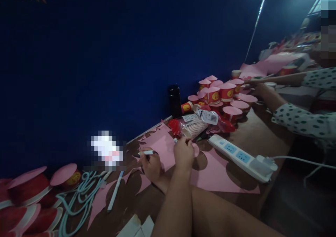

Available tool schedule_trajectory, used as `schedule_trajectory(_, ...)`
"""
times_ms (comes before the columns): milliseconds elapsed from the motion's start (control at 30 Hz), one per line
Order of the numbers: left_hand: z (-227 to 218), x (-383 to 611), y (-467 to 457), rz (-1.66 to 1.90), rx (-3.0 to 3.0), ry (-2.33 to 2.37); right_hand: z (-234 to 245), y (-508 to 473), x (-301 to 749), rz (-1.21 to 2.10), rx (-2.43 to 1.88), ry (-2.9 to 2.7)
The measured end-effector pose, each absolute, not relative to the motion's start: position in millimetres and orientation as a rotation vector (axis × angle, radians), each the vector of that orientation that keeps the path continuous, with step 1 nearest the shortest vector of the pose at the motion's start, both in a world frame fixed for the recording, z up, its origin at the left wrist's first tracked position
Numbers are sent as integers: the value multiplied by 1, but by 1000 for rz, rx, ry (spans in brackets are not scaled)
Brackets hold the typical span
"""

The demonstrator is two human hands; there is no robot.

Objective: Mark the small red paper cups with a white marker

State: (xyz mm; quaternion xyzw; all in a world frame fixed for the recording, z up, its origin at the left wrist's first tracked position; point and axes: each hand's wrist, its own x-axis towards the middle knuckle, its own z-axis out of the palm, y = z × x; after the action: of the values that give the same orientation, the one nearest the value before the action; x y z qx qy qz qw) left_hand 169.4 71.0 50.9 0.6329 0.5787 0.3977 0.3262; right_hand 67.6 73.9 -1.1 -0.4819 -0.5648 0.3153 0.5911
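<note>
The white pen (147, 152) sits in your right hand (152, 167), fingers closed around it, above the brown tabletop (131, 202) at the edge of pink paper (165, 146) with rounded cut-outs; your left hand (183, 156) is curled beside a pink paper disc (195, 149), its grip unclear; just beyond lies a bagged stack of paper cups (194, 129); a white power strip (236, 156) is to the right, red cups with pink disc tops (227, 91) farther back.
</note>
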Motion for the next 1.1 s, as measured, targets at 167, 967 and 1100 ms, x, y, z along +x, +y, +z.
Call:
schedule_trajectory(167,36,173,103,882,1639,1585,-1,74,69,824,-1133,-1277)
schedule_trajectory(967,42,189,105,810,1664,1759,-6,80,73,994,-1144,-1203)
schedule_trajectory(1100,44,185,107,866,1772,1747,-7,83,72,968,-1157,-1160)
